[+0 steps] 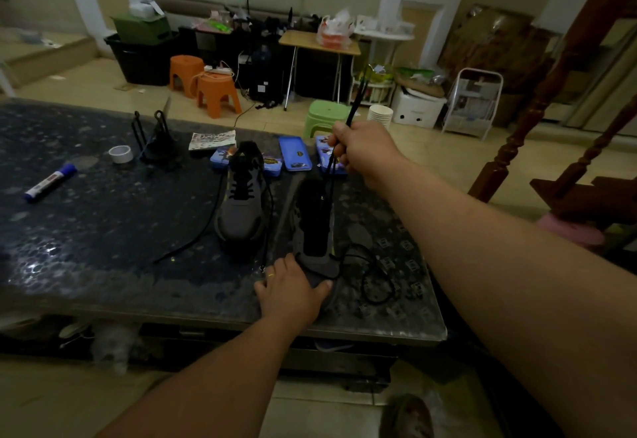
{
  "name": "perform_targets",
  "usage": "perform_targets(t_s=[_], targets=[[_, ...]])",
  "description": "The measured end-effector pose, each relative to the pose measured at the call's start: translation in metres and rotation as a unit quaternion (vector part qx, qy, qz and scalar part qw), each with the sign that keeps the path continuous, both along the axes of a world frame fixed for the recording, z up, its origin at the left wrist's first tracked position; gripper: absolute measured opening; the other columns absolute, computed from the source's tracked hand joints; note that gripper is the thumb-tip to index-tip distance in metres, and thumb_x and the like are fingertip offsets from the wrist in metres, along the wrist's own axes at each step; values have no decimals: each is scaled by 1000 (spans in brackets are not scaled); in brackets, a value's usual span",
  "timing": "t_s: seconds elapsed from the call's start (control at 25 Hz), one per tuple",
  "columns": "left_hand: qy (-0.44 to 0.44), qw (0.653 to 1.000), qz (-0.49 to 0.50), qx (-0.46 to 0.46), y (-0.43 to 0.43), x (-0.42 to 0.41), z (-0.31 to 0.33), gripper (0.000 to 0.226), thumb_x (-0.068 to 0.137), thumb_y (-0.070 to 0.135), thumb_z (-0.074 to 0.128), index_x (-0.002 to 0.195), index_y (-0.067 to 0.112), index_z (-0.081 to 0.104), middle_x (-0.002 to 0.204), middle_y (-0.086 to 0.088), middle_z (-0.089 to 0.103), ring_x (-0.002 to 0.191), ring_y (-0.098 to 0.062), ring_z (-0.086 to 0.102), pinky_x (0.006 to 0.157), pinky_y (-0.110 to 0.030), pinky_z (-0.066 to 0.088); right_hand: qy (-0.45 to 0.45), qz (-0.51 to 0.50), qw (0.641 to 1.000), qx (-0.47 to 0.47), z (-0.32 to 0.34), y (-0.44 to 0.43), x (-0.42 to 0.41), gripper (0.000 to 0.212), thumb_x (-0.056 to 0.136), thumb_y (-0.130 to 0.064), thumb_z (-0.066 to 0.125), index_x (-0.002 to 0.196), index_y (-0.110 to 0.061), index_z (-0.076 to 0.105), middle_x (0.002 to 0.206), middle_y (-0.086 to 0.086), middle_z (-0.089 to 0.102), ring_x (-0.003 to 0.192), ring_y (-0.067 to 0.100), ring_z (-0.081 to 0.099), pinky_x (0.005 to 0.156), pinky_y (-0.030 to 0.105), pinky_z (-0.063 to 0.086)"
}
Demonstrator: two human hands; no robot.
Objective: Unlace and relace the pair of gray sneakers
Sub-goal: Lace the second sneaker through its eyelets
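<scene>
Both hands are on the near sneaker (pixel 315 227), which lies on the dark table (pixel 86 231) with its toe toward me. My left hand (pixel 293 289) grips the toe, thumb on one side and fingers on the other, with a ring on one finger. My right hand (pixel 362 151) is raised above the heel end, well apart from the left, pinching the black lace (pixel 329 182). The lace runs taut from the shoe's opening up into my fingers, and its ends stick out above the fist. More of this lace lies in a loose loop on the table just right of the toe.

The far sneaker (pixel 241 203) sits just left of the near one, toe also toward me, neither hand touching it. It is partly laced, and the second lace (pixel 193 241) trails off across the table to the left.

Counts:
- 2 gray sneakers, 2 black laces
- 3 blue tins (pixel 294 153) in a row behind the shoes; the right one is partly hidden by my right hand
- 1 marker (pixel 51 182), 1 tape roll (pixel 120 154), 1 black wire stand (pixel 155 141), 1 printed card (pixel 212 139)
- On the floor beyond: 2 orange stools (pixel 217 93), 1 green stool (pixel 325 117), 1 stack of paper cups (pixel 379 115)
</scene>
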State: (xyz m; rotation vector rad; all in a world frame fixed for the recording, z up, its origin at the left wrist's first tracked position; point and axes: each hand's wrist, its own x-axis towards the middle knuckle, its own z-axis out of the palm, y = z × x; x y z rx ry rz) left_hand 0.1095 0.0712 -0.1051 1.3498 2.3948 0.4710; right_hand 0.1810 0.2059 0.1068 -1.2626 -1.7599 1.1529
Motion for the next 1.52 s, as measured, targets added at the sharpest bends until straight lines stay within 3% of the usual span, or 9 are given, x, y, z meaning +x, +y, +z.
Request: perform_targets(t_s=[0.44,0.6,0.72,0.84,0.96,1.04,1.16,1.32,1.52], targets=[[-20,999,-31,-27,-5,-8,4,93,89,72,57,157,18,23,159,-6,32,148,-30,28,115,-53,26,7,14,1000,19,10,4,-1,37,109,-25,49,81,-7,64,63,4,56,51,15,47,56,32,42],[-20,998,-45,-47,-4,-10,8,96,88,76,55,157,16,26,158,-8,32,148,-32,28,116,-54,26,30,3,999,19,30,8,-6,29,110,-23,48,95,-4,63,67,1,55,44,7,46,46,22,38],[-71,993,-57,-77,3,-28,18,94,81,77,56,154,22,35,155,-7,38,145,-32,34,113,-54,28,3,38,999,11,22,10,-12,33,110,-24,47,91,-3,64,66,6,53,51,14,45,47,24,37],[-142,986,-55,71,28,-56,51,65,95,49,53,152,20,44,138,-7,55,128,-28,53,105,-46,44,-12,61,998,12,12,16,-18,35,110,-25,47,87,-5,63,66,5,52,51,14,44,42,19,36],[-183,958,-116,186,66,-65,123,45,108,40,47,148,18,49,111,2,64,93,-16,63,78,-28,50,-30,77,996,44,19,23,-20,36,110,-26,48,84,-8,65,66,3,53,50,11,46,45,21,38],[-175,952,-169,187,86,-62,166,32,110,37,44,128,16,62,89,0,68,73,-12,60,59,-18,45,-52,84,993,62,21,28,-19,37,110,-27,49,83,-10,67,66,2,54,51,11,47,46,21,40],[-175,947,-211,168,99,-64,183,29,110,34,48,107,16,70,75,0,69,65,-12,57,59,-23,43,-49,100,992,59,18,40,-14,35,109,-32,50,90,-9,69,69,2,56,54,12,49,51,25,42],[-209,944,-188,175,110,-73,174,32,109,30,51,88,17,70,64,5,69,51,-3,52,51,-18,42,66,27,994,-81,-39,34,14,49,106,-53,46,116,-11,68,70,2,56,53,12,45,50,25,36],[-205,942,-204,170,118,-72,173,33,110,28,50,96,8,73,73,-1,71,51,-1,53,49,-11,41,-59,133,988,-48,-159,-21,25,30,109,-31,50,124,-13,69,74,-4,55,57,2,48,57,21,38]])
